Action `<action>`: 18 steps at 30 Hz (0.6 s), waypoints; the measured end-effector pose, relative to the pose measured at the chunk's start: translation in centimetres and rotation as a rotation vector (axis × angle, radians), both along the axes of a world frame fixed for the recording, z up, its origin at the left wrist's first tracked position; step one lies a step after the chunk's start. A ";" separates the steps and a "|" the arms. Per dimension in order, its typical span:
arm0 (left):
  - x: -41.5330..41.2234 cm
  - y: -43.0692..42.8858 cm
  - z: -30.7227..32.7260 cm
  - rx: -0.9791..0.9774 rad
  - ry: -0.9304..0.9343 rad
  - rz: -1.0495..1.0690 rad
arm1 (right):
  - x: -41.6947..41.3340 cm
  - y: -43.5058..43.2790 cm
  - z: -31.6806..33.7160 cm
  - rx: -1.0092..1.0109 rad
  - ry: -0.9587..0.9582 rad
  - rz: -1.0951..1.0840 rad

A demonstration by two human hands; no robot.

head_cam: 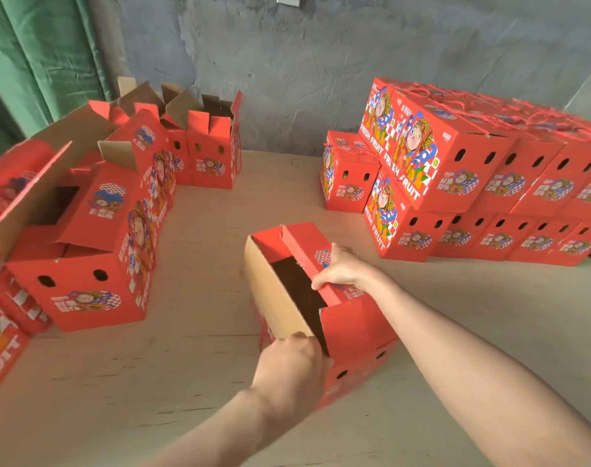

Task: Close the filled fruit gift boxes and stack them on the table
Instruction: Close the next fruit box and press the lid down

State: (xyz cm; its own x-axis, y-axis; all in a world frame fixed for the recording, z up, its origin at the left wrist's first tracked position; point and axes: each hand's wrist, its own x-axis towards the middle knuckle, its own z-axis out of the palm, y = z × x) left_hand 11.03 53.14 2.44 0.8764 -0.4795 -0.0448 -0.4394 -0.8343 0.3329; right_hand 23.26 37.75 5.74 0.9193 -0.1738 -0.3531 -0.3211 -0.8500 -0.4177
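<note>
A red fruit gift box [353, 335] stands open in the middle of the table in front of me, its dark inside showing. My left hand [289, 369] grips the near end of the box's brown left flap [275, 294]. My right hand [343, 269] holds the edge of the red right flap [307, 247], fingers curled over it. At the right, closed red boxes [456, 170] are stacked two high in a row. On the left stand several open boxes [82, 251] with their flaps up.
The pale wooden table [203, 348] has bare room between the two groups of boxes. A single closed box [349, 173] stands left of the stack. A grey wall and a green curtain [51, 55] lie behind. More red boxes [1, 348] sit at the far left edge.
</note>
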 end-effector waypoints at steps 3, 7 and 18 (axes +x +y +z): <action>-0.1 -2.8 -0.3 -0.076 0.051 -0.071 | 1.5 1.2 0.6 -0.088 0.020 0.234; 3.3 -2.1 -0.4 -0.266 -0.151 -0.052 | 2.3 2.3 0.4 -0.406 0.042 0.393; 15.2 7.3 -0.2 -0.488 -0.209 0.412 | 2.8 -5.9 5.6 -0.606 -0.528 0.003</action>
